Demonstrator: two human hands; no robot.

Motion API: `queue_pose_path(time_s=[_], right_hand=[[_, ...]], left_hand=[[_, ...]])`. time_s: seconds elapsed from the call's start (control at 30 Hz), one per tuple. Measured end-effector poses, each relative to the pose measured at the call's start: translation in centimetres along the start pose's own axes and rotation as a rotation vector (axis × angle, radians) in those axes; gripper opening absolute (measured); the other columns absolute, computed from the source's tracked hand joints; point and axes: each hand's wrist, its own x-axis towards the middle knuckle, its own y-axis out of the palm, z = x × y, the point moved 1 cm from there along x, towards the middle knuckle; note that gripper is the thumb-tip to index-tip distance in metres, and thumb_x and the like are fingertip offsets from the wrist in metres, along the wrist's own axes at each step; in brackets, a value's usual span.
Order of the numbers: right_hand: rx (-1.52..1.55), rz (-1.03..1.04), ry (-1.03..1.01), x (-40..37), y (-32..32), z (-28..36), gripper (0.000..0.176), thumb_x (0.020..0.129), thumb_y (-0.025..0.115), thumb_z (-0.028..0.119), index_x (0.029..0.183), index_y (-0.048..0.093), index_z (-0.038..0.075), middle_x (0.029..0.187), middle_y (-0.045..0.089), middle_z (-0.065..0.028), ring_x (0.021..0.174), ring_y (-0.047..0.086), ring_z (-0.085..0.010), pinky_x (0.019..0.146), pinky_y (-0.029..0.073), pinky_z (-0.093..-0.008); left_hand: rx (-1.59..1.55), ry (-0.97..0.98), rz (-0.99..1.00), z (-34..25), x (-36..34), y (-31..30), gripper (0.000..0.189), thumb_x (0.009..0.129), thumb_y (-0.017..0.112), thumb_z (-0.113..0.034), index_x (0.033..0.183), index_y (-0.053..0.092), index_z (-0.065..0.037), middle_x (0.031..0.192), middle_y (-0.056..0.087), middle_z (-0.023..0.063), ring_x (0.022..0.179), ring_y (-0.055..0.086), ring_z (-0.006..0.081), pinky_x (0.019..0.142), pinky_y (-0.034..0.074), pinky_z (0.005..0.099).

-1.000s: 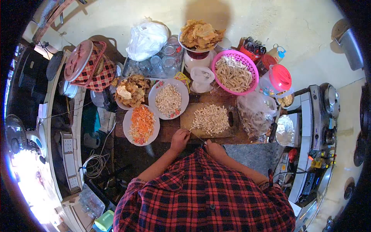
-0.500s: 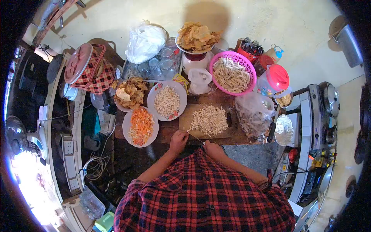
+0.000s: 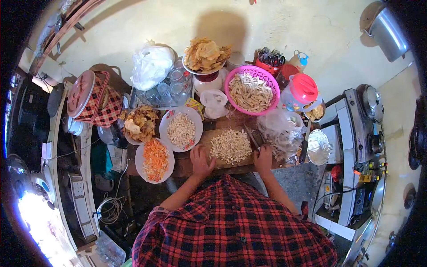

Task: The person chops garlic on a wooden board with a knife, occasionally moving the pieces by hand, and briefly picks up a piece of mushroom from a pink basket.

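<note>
A wooden cutting board (image 3: pixel 212 137) lies at the table's front, bearing a pile of small chopped pale pieces (image 3: pixel 231 147). My left hand (image 3: pixel 201 162) rests at the board's left front edge, fingers apart and holding nothing. On the other side, my right hand (image 3: pixel 263 158) is closed round the handle of a knife (image 3: pixel 252 137); the blade points away from me along the board's right end. Left of the board is a floral plate (image 3: pixel 197 116) of similar pale pieces. Nearer me sits a plate (image 3: pixel 138 163) of shredded orange and pale food.
Behind the board stands a pink basket (image 3: pixel 276 99) of pale strips. A plastic bag (image 3: pixel 278 129) and a second knife (image 3: pixel 304 150) lie to the right. Fried food (image 3: pixel 205 54) is piled at the back, near glasses (image 3: pixel 177 86). A stove (image 3: pixel 356 109) stands far right.
My hands have moved apart from the board's front edge. The left hand has opened at the left corner; the right has carried the knife to the board's right end. The view has shifted slightly.
</note>
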Motion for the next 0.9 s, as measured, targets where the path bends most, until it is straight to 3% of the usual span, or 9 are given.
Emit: queue_pose_path(time_s=[0.07,0.2,0.27,0.4,0.47,0.57,0.77,0.87,0.9], right_hand=[[-0.010,0.118,0.088,0.7,0.6,-0.6,0.025,0.071,0.061,0.011,0.087,0.050,-0.005,0.095,0.050,-0.0239,0.090,0.047,-0.0405,0.079,0.039,-0.0443],[-0.089,0.208,0.162,2.3,1.3,0.4,0.023,0.070,0.059,0.009,0.086,0.050,-0.005,0.095,0.051,-0.0245,0.091,0.048,-0.0400,0.081,0.039,-0.0453],[-0.103,0.267,0.212,2.7,1.7,0.8,0.023,0.070,0.059,0.008,0.086,0.050,-0.006,0.096,0.051,-0.0254,0.092,0.048,-0.0399,0.081,0.039,-0.0459],[-0.142,0.236,0.200,2.2,2.7,-0.4,0.024,0.068,0.058,0.008,0.089,0.052,-0.004,0.095,0.051,-0.0258,0.092,0.048,-0.0399,0.081,0.039,-0.0472],[-0.121,0.273,0.218,1.9,2.4,-0.4,0.026,0.066,0.059,0.005,0.089,0.051,-0.005,0.094,0.050,-0.0266,0.092,0.047,-0.0410,0.081,0.038,-0.0476],[-0.018,0.178,0.218,2.0,0.1,0.6,0.031,0.063,0.060,0.004,0.091,0.050,-0.005,0.095,0.049,-0.0262,0.092,0.046,-0.0419,0.081,0.038,-0.0481],[-0.028,0.180,0.326,-0.8,-1.4,-2.0,0.041,0.061,0.065,0.009,0.097,0.051,-0.004,0.101,0.049,-0.0274,0.095,0.047,-0.0426,0.082,0.039,-0.0466],[0.068,0.131,0.342,-1.3,-2.4,-2.8,0.037,0.058,0.070,0.013,0.088,0.052,-0.001,0.092,0.053,-0.0233,0.089,0.051,-0.0388,0.077,0.041,-0.0447],[0.132,0.117,0.397,-1.4,-3.4,-2.5,0.036,0.055,0.071,0.014,0.083,0.052,0.000,0.082,0.055,-0.0187,0.078,0.053,-0.0360,0.071,0.043,-0.0427]], left_hand=[[0.045,-0.078,-0.068,0.0,-0.1,0.6,0.058,0.071,0.065,-0.027,0.116,0.042,0.002,0.120,0.035,0.0266,0.113,0.032,0.0414,0.096,0.026,0.0490],[0.153,-0.107,-0.076,-1.3,-1.2,1.1,0.064,0.070,0.065,-0.027,0.114,0.035,0.008,0.111,0.039,0.0235,0.109,0.034,0.0393,0.094,0.026,0.0486],[-0.100,-0.369,-0.053,-1.0,-1.4,1.6,0.058,0.068,0.065,-0.024,0.108,0.036,0.007,0.106,0.040,0.0233,0.104,0.035,0.0385,0.091,0.027,0.0467],[-0.240,-0.535,-0.077,-1.3,-0.4,1.0,0.051,0.064,0.065,-0.020,0.100,0.037,0.004,0.102,0.041,0.0217,0.099,0.037,0.0366,0.088,0.029,0.0449],[-0.339,-0.746,0.046,-0.7,0.0,0.8,0.045,0.062,0.063,-0.015,0.095,0.038,0.002,0.101,0.041,0.0212,0.099,0.038,0.0356,0.085,0.031,0.0428],[-0.483,-0.857,0.097,0.9,-0.8,1.7,0.042,0.060,0.061,-0.012,0.093,0.039,0.000,0.098,0.041,0.0201,0.098,0.038,0.0349,0.083,0.033,0.0412],[-0.375,-0.679,0.117,0.0,-1.2,0.6,0.038,0.060,0.061,-0.011,0.091,0.040,-0.003,0.099,0.039,0.0200,0.096,0.039,0.0342,0.086,0.033,0.0390],[-0.404,-0.733,0.192,-1.8,-0.3,-1.2,0.037,0.060,0.061,-0.010,0.089,0.039,-0.004,0.100,0.038,0.0198,0.096,0.038,0.0334,0.087,0.033,0.0377],[-0.405,-0.735,0.193,-1.7,-0.5,-0.9,0.037,0.060,0.061,-0.010,0.089,0.039,-0.004,0.100,0.038,0.0198,0.096,0.038,0.0334,0.087,0.033,0.0377]])
